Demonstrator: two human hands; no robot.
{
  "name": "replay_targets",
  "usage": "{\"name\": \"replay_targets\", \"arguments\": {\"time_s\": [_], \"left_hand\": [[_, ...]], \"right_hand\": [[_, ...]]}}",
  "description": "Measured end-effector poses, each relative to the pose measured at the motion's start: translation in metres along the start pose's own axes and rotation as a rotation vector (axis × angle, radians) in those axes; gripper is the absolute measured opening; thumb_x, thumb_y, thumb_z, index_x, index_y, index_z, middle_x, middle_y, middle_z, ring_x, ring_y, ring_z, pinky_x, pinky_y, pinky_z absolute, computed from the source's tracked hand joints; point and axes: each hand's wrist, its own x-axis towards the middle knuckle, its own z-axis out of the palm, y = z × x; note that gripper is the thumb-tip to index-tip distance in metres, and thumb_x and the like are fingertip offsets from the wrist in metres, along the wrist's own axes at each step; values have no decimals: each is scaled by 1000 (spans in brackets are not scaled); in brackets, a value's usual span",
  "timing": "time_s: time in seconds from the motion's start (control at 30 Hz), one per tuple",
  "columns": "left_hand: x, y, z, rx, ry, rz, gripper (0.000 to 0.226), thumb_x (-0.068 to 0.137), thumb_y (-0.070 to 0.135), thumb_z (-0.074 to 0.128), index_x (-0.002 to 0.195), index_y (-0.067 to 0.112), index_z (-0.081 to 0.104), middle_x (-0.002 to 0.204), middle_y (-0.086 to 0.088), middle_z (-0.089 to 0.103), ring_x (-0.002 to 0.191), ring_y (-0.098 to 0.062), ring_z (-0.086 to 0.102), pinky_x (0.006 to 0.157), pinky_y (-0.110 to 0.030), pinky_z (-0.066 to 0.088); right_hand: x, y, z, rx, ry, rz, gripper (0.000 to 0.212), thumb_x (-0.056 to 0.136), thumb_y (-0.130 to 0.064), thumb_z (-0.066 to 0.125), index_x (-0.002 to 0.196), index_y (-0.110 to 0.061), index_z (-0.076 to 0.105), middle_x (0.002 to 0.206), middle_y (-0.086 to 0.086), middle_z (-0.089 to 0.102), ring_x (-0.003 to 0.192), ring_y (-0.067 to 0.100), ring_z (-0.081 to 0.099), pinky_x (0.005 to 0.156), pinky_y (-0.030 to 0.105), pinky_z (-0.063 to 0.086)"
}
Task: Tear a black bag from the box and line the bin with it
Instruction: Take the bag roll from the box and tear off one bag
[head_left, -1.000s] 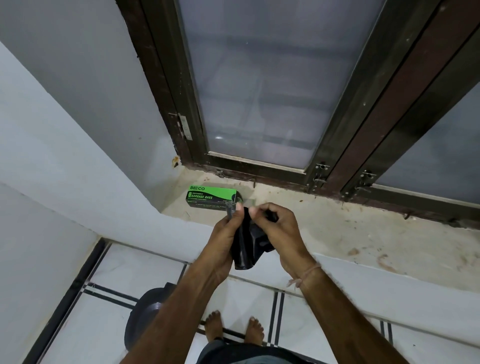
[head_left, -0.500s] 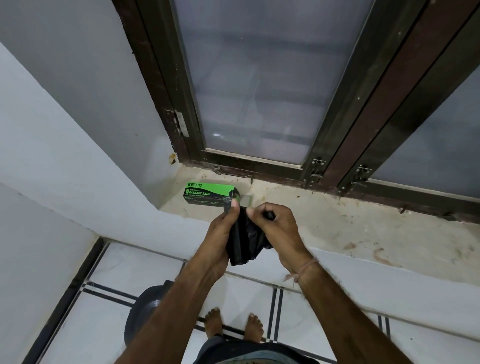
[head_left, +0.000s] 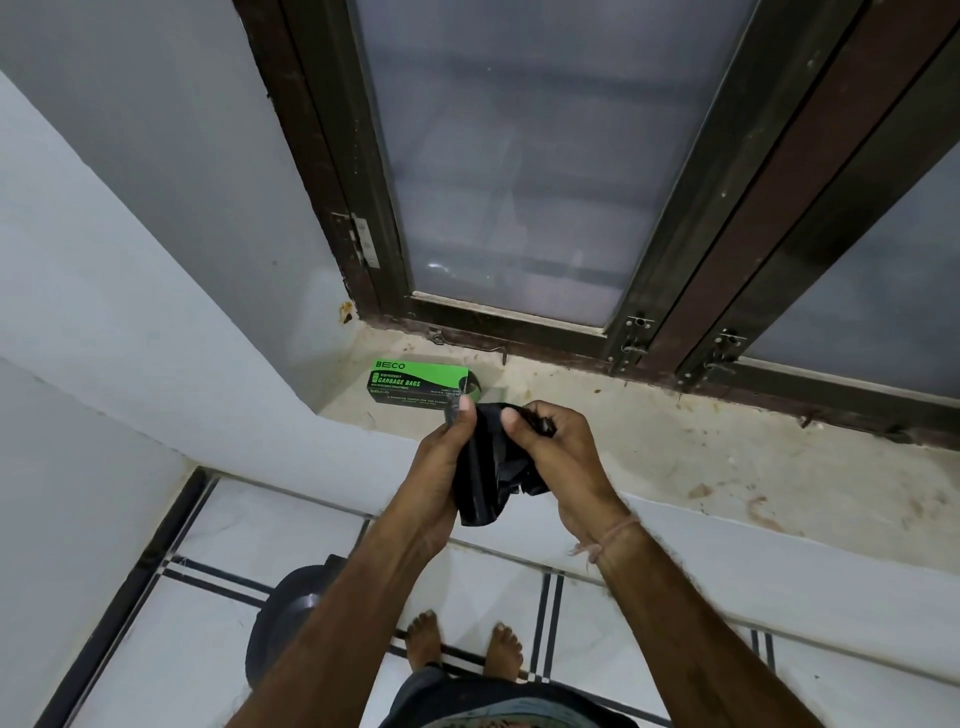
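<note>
A green and black garbage bag box (head_left: 415, 383) lies on the stone window sill (head_left: 675, 457), its right end open. Just in front of it, a crumpled black bag (head_left: 488, 467) is pinched between both hands. My left hand (head_left: 441, 467) grips the bag's left edge with the thumb on top. My right hand (head_left: 556, 457) holds its right side, fingers curled over the top. The bag's lower end hangs below the hands. A dark round bin (head_left: 283, 629) stands on the floor under my left forearm, partly hidden by it.
A dark-framed window (head_left: 519, 182) with frosted panes and latches rises behind the sill. White walls close in on the left. My bare feet (head_left: 462, 644) stand on white floor tiles with black lines, right of the bin.
The hands have shifted slightly on the bag, working it between the fingers. The box and the bin have not moved.
</note>
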Motion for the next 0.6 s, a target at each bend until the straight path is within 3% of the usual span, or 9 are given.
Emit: {"name": "replay_targets", "arguments": {"time_s": [0.1,0.27,0.37,0.47,0.6], "left_hand": [[1,0,-3,3,-9,-18,64,97,67,44,127,17,71,121,-14,76,115,-33,70,91,-43,55],[2,3,-4,-28,-11,-30,61,100,64,41,122,17,73,116,-11,78,108,-28,74,91,-40,56],[3,4,-3,-31,-26,-33,58,101,62,40,124,19,71,116,-8,78,105,-21,75,85,-33,55],[2,4,-2,-11,-43,-18,57,102,60,39,125,18,71,118,-9,77,107,-22,74,87,-33,55],[3,5,-7,-15,-35,-11,56,102,61,40,117,20,75,117,-8,78,109,-22,74,94,-36,54]], "right_hand": [[4,4,-4,26,21,-6,25,102,-25,65,98,-1,67,74,6,64,63,20,57,45,22,42],[13,7,-7,-14,71,-17,18,107,-15,55,102,-4,68,82,7,69,69,19,60,46,21,45],[13,2,-2,4,56,-21,26,110,-24,51,106,-9,72,88,4,73,77,16,66,58,22,51],[6,-5,2,16,-37,-6,33,101,-43,63,107,-13,76,76,-2,70,60,9,59,46,20,43],[8,-2,8,-7,16,15,25,98,-38,69,104,-16,76,75,2,68,58,17,55,41,21,39]]}}
